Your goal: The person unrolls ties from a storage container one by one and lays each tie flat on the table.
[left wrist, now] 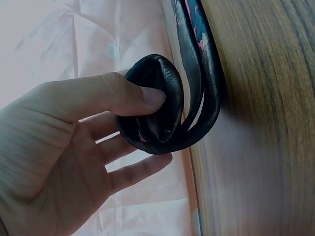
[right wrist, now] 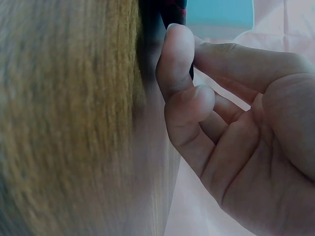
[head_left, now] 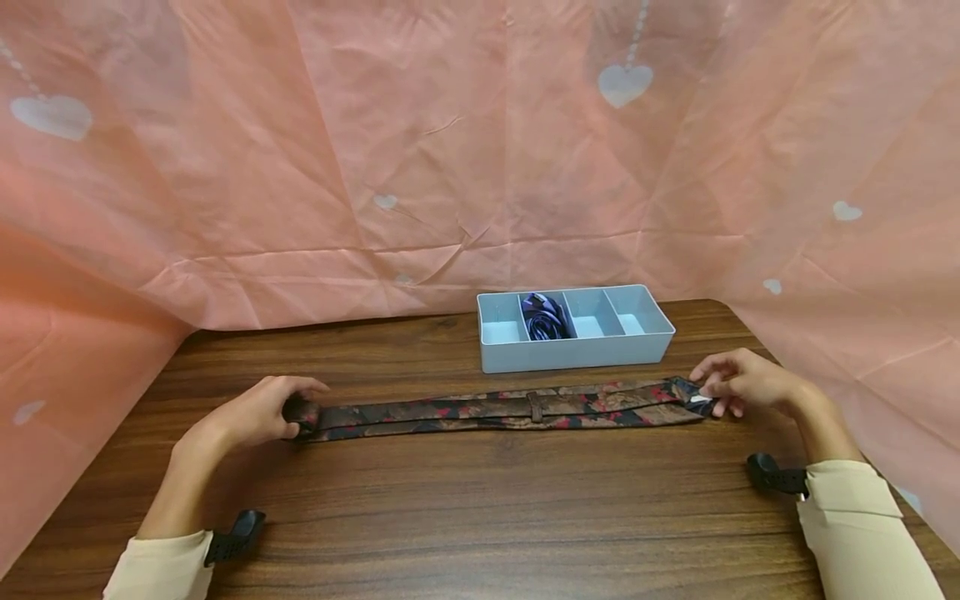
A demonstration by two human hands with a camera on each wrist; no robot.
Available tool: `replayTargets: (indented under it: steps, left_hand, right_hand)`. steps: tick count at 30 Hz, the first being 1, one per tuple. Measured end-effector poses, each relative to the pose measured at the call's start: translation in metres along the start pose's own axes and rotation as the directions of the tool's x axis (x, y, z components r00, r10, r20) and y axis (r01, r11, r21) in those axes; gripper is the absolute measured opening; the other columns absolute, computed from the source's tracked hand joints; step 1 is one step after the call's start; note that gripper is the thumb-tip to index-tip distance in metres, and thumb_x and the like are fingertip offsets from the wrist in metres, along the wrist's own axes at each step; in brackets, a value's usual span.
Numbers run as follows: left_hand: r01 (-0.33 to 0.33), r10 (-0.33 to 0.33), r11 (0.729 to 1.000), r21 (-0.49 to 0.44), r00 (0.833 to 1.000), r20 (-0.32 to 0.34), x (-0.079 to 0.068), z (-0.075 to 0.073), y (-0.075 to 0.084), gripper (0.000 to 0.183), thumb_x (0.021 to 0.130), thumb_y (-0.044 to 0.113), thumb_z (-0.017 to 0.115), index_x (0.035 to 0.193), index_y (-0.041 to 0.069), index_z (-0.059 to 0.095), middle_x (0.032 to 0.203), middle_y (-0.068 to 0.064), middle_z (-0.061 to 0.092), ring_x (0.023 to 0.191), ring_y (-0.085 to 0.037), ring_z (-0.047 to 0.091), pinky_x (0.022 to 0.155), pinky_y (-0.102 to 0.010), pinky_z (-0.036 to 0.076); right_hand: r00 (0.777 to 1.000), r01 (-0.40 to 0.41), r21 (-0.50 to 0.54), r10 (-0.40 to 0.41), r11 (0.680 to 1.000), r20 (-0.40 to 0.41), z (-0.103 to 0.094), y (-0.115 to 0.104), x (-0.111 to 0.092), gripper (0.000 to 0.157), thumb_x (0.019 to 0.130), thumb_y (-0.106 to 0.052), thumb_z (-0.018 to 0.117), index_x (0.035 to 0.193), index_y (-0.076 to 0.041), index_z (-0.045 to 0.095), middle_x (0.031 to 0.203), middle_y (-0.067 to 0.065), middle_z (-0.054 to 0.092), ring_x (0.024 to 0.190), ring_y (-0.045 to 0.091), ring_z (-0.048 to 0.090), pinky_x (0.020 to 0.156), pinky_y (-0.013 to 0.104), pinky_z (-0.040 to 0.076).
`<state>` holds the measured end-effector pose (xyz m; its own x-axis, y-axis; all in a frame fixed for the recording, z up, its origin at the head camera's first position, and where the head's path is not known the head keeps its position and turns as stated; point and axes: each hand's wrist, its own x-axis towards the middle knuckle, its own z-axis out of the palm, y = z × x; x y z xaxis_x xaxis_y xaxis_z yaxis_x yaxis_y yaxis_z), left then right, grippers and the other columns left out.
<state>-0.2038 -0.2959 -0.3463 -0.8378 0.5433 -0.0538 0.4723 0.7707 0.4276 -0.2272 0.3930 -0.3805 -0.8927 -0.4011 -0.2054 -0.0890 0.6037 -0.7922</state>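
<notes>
In the head view I had the worktop (head_left: 487, 508) filling the lower part, with a patterned tie (head_left: 450, 410) stretched across the middle of the frame and a small fabric loop (head_left: 535, 407) around its midsection. The left hand (head_left: 258, 408), left of centre, pinched the tie's coiled end (head_left: 306, 417); the right hand (head_left: 753, 383), at the right, pinched the opposite end. Above the tie, right of centre, stood a pale blue divided box (head_left: 570, 355), a rolled blue tie (head_left: 545, 320) in its second compartment from the left. A heart-printed peach curtain (head_left: 450, 125) hung across the top. In the left wrist view I saw the thumb pressed on the coil at centre, fingers behind it. In the right wrist view I made out thumb and curled fingers gripping dark fabric, top centre.
</notes>
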Motion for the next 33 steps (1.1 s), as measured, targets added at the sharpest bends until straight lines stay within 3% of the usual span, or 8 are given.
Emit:
replayTargets:
  steps: [20, 27, 33]
  left_hand:
    - [0.049, -0.049, 0.999, -0.015, 0.998, 0.028, -0.0051, -0.0017, -0.0015, 0.059, 0.076, -0.015, 0.075, 0.133, -0.006, 0.062, 0.124, -0.027, 0.065, 0.116, -0.046, 0.06, 0.09, -0.058, 0.053]
    - [0.053, -0.053, 0.998, -0.021, 0.998, 0.027, -0.0054, -0.0019, -0.0028, 0.058, 0.076, -0.015, 0.076, 0.132, -0.005, 0.062, 0.122, -0.025, 0.066, 0.114, -0.045, 0.061, 0.089, -0.058, 0.053]
    - [0.019, -0.019, 1.0, -0.014, 1.0, 0.009, -0.0033, 0.0002, -0.0033, 0.049, 0.079, -0.006, 0.084, 0.124, -0.004, 0.066, 0.114, -0.017, 0.068, 0.107, -0.037, 0.063, 0.089, -0.056, 0.053]
  right_hand:
    - [0.999, 0.034, 0.011, -0.034, 0.999, 0.017, 0.0003, 0.0017, -0.0006, 0.028, 0.1, 0.005, 0.055, 0.122, 0.022, 0.053, 0.081, 0.009, 0.069, 0.064, 0.015, 0.068, 0.052, 0.027, 0.051]
    - [1.0, 0.018, 0.008, -0.019, 1.0, 0.017, -0.0001, 0.0008, -0.0006, 0.028, 0.101, 0.004, 0.054, 0.123, 0.021, 0.053, 0.082, 0.01, 0.069, 0.065, 0.015, 0.067, 0.053, 0.027, 0.051]
    - [1.0, 0.015, 0.006, -0.015, 1.0, 0.02, -0.0001, -0.0017, -0.0023, 0.028, 0.101, 0.004, 0.054, 0.123, 0.021, 0.054, 0.084, 0.01, 0.068, 0.065, 0.016, 0.068, 0.054, 0.027, 0.052]
